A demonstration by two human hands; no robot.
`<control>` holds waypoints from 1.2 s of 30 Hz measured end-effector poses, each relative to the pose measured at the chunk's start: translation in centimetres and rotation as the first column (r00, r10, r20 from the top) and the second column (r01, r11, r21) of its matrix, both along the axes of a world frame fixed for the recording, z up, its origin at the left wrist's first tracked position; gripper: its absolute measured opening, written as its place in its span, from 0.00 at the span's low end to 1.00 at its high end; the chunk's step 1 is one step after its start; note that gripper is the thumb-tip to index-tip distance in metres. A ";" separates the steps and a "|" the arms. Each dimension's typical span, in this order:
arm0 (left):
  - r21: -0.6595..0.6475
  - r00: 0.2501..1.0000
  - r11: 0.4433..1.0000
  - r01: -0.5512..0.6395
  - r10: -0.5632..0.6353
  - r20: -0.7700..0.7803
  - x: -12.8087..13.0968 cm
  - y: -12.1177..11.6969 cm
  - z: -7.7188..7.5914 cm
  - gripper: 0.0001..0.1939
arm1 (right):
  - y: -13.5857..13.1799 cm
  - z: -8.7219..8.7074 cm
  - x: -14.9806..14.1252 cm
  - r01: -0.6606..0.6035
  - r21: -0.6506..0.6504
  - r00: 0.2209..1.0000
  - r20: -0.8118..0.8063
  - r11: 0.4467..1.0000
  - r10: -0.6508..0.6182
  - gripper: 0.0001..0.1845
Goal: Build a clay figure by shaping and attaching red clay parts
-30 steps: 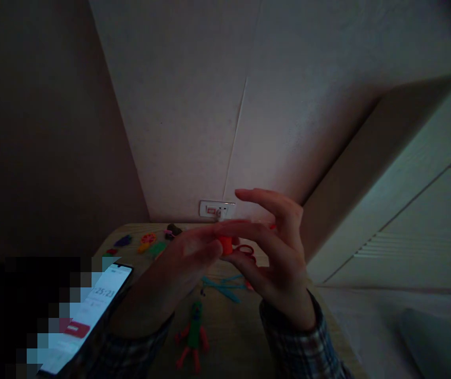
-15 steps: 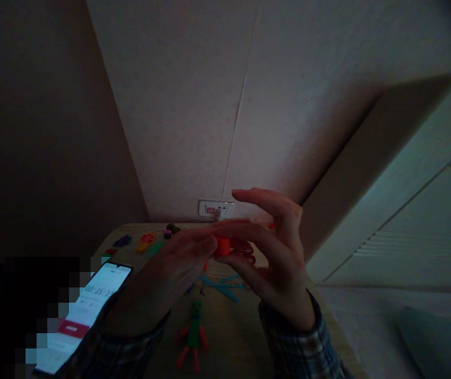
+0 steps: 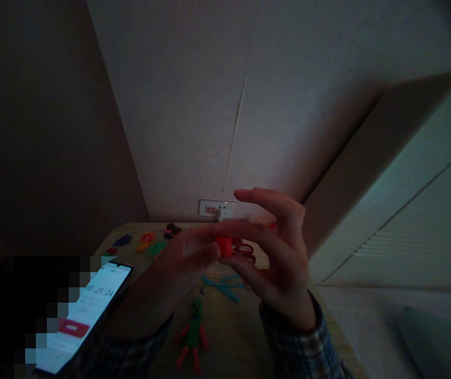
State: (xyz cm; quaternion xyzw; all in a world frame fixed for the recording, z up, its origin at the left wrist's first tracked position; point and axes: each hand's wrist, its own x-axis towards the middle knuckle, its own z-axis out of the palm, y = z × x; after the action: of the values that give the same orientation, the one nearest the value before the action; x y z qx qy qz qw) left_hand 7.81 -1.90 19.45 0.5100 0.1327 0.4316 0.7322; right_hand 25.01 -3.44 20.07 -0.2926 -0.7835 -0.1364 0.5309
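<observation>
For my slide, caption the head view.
Left hand and right hand hold a small red piece over a wooden table where a green figure lies.

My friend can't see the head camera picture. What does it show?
A left hand and a right hand hold a small red piece above a wooden table. A green figure lies closer to the viewer, a lit phone at left.

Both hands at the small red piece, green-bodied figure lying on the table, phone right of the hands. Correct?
Wrong side for the phone: the head view shows it left of both the left hand and the right hand. The rest stands: both at the small red piece, green-bodied figure lying on the table.
</observation>
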 end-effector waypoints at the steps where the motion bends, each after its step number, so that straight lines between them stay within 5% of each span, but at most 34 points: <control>1: -0.006 1.000 1.000 -0.008 0.008 -0.003 0.0 0.0 0.1 0.19 | 0.0 0.0 0.0 -0.002 0.001 1.000 0.002 1.000 0.002 0.03; 6: -0.012 0.998 0.999 -0.035 0.035 0.058 0.3 0.0 0.1 0.12 | 0.0 0.0 0.0 -0.004 0.000 1.000 -0.019 1.000 0.004 0.05; 12: -0.030 0.999 0.999 -0.029 0.030 0.043 0.2 0.3 -0.7 0.19 | -0.1 0.0 -0.1 -0.002 0.007 1.000 -0.013 1.000 0.002 0.04; 16: -0.034 0.995 0.999 -0.027 0.030 0.090 0.2 0.3 -0.9 0.07 | 0.0 0.0 -0.1 -0.018 0.007 1.000 -0.021 1.000 0.018 0.05; 22: 0.014 0.999 1.000 0.027 -0.028 0.036 0.3 0.1 -0.3 0.18 | -0.1 0.0 -0.1 -0.011 0.009 1.000 -0.008 1.000 0.011 0.03; 27: 0.017 0.996 0.999 0.031 -0.032 0.080 0.1 0.1 -0.8 0.09 | 0.2 -0.2 -0.2 -0.024 0.056 1.000 0.006 0.998 0.024 0.04; 33: 0.052 0.997 0.997 0.050 -0.052 0.048 0.2 0.1 -0.3 0.17 | 0.2 -0.1 -0.1 -0.022 0.051 1.000 -0.006 0.998 0.022 0.05; 36: 0.049 0.997 0.998 0.031 -0.034 0.070 0.3 0.4 -0.8 0.12 | 0.2 0.0 -0.1 -0.033 0.045 0.999 0.003 0.998 0.032 0.06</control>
State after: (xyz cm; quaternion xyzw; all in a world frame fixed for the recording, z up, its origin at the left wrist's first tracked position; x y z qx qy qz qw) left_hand 8.07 -1.54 18.64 0.5139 0.0880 0.4406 0.7308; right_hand 24.87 -3.27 20.04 -0.2677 -0.7856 -0.1458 0.5385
